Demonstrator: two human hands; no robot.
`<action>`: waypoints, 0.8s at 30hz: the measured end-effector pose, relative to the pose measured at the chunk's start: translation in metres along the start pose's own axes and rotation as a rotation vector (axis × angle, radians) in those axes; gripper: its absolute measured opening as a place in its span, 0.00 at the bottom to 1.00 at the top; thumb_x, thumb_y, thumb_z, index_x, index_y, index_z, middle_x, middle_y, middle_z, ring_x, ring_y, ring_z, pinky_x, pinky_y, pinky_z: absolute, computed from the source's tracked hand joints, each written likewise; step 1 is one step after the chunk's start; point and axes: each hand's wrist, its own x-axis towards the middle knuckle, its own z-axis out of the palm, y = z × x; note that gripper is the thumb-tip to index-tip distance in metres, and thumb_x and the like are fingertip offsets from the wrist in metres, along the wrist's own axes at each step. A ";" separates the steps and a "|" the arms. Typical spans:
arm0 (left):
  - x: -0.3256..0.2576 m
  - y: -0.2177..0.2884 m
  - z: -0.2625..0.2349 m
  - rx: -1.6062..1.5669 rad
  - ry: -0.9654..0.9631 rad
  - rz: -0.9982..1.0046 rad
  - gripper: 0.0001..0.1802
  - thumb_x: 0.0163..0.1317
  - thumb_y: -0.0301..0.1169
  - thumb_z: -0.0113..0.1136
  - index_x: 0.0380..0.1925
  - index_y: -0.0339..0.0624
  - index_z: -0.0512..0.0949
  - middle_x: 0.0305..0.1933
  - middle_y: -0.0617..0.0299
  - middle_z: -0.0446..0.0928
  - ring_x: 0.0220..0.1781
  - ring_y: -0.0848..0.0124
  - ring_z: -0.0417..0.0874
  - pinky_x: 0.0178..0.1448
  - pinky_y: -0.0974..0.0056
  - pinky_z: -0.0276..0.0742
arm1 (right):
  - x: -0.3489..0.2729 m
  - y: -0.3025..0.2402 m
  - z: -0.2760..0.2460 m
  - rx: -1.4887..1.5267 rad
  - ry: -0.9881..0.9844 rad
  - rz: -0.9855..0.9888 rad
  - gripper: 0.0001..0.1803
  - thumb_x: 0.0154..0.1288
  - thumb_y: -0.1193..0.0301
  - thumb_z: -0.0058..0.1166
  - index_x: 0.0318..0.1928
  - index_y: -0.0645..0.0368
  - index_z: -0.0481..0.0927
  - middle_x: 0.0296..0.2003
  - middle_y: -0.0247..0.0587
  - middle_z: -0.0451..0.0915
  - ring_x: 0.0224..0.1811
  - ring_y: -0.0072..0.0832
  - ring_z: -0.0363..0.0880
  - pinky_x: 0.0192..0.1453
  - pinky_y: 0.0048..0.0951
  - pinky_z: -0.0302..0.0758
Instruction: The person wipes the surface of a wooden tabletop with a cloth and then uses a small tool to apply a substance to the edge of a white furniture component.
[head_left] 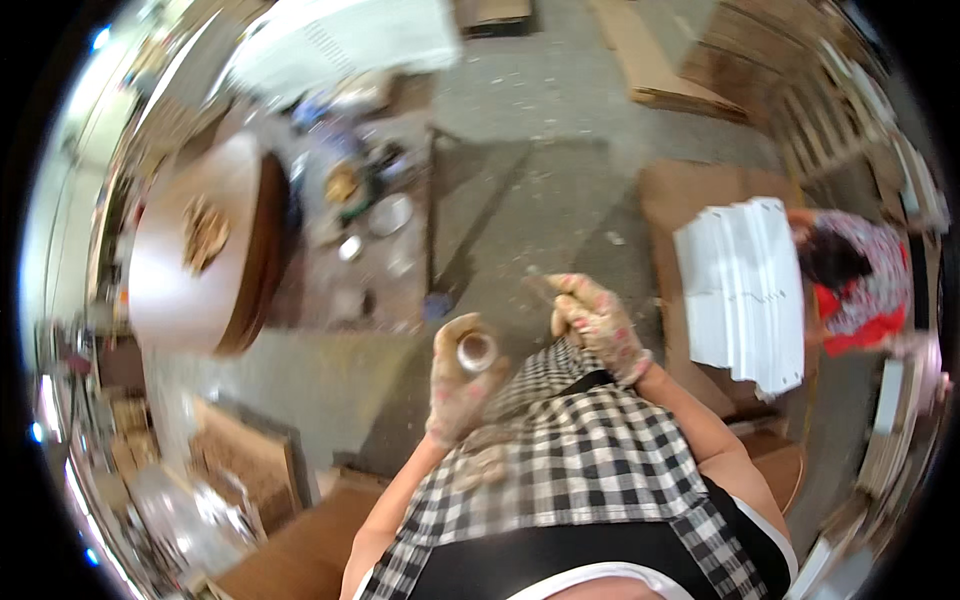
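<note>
My left hand point(460, 395), in a pale work glove with pink marks, is closed round a small white round container point(477, 351) with a brown middle. Whether that brown is its contents or its inner wall I cannot tell. To the right, my right hand point(600, 322) wears a matching glove, its fingers pinched together. A thin, blurred, stick-like thing point(540, 284) juts from those fingers toward the upper left; its kind does not show. Both hands are in front of my black-and-white checked apron point(590, 450), apart from each other.
Ahead on the left, a cluttered worktable point(400, 300) bears jars, lids and bags, beside a rounded brown panel point(165, 260) with crumpled paper on it. On the right, a person point(865, 270) is by stacked white sheets point(745, 290). Cardboard point(320, 540) lies at lower left.
</note>
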 end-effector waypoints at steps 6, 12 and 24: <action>-0.096 -0.016 -0.185 -0.074 0.149 -0.103 0.28 0.51 0.18 0.69 0.52 0.40 0.69 0.49 0.61 0.77 0.51 0.71 0.77 0.58 0.64 0.73 | 0.015 0.033 0.234 -0.475 -0.247 0.044 0.09 0.74 0.75 0.46 0.51 0.62 0.74 0.28 0.32 0.80 0.24 0.12 0.68 0.29 0.18 0.67; -0.129 -0.044 -0.275 -0.213 0.245 -0.166 0.25 0.53 0.19 0.69 0.52 0.40 0.73 0.52 0.62 0.76 0.55 0.71 0.77 0.60 0.64 0.73 | 0.042 0.071 0.343 -0.795 -0.442 0.001 0.07 0.71 0.78 0.50 0.48 0.62 0.76 0.27 0.38 0.82 0.27 0.21 0.78 0.34 0.26 0.74; -0.112 -0.049 -0.325 -0.174 0.399 -0.185 0.25 0.58 0.29 0.70 0.53 0.40 0.70 0.52 0.61 0.77 0.54 0.72 0.78 0.59 0.64 0.75 | 0.124 0.089 0.378 -0.772 -0.629 0.077 0.08 0.69 0.76 0.52 0.47 0.63 0.78 0.26 0.40 0.83 0.28 0.28 0.82 0.34 0.29 0.76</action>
